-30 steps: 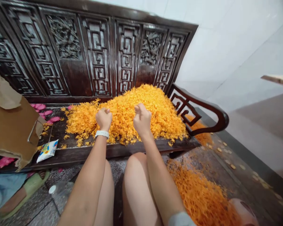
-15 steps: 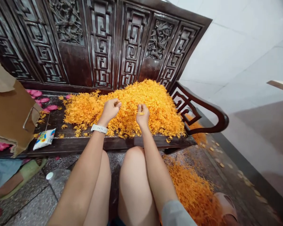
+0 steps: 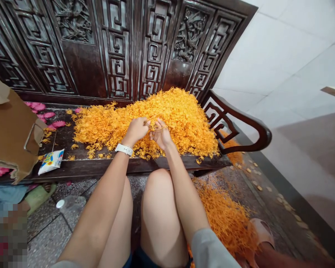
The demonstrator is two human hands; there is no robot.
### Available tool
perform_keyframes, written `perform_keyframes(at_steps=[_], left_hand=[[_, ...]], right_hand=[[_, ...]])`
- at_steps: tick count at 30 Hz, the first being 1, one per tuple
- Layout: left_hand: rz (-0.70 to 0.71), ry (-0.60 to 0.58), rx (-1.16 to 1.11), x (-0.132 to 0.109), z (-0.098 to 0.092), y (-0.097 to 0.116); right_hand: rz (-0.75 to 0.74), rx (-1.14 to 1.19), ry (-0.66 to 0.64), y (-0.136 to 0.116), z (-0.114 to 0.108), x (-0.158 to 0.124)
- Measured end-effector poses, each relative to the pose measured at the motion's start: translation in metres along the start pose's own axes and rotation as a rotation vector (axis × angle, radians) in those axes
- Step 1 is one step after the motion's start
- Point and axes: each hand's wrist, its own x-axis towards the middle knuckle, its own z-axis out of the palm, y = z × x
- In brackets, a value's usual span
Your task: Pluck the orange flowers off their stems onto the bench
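The bare knees (image 3: 159,197) sit just before the bench (image 3: 184,163); on the floor at the right lie spilled orange florets (image 3: 220,212), near a pale sandal (image 3: 262,232), and at the left lies a plastic bottle (image 3: 72,204). Above the knees, the left hand (image 3: 136,131), with a white watch (image 3: 124,149) on the wrist, is closed and pinches a thin orange strand (image 3: 158,127); the right hand (image 3: 161,135) is just beside it, palm up and half curled, and its fingers (image 3: 153,134) also hold the strand. Both hands are over a big heap of florets (image 3: 181,119), which lies on the dark wooden seat; left of the heap are a small packet (image 3: 51,162), pink flowers (image 3: 41,111) and a brown paper bag (image 3: 8,126). Behind rises the carved backrest (image 3: 117,48), with an armrest (image 3: 240,126) at the right; farther is a white tiled wall (image 3: 268,56).
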Motion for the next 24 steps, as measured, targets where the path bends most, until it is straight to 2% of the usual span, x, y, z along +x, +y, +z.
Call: perform_keyframes(at_steps=[4, 8, 13, 17, 21, 24], left_hand=[[0.009, -0.042, 0.072, -0.001, -0.003, 0.0], [-0.029, 0.007, 0.066, 0.001, -0.007, -0.002], [-0.182, 0.147, 0.046, 0.004, -0.008, -0.01], [-0.262, 0.252, -0.029, 0.007, -0.006, -0.021], [-0.243, 0.276, -0.116, 0.007, 0.001, -0.021], [-0.249, 0.211, -0.274, 0.007, 0.006, -0.021]], right_hand=[[-0.095, -0.167, 0.09, 0.007, -0.003, 0.002], [-0.194, -0.12, 0.141, 0.009, -0.009, 0.004], [-0.194, -0.099, 0.031, 0.006, -0.005, 0.0], [-0.099, -0.171, -0.126, 0.003, 0.006, -0.007], [-0.095, -0.136, -0.235, 0.0, 0.008, -0.009], [-0.06, -0.136, -0.275, -0.001, 0.001, -0.011]])
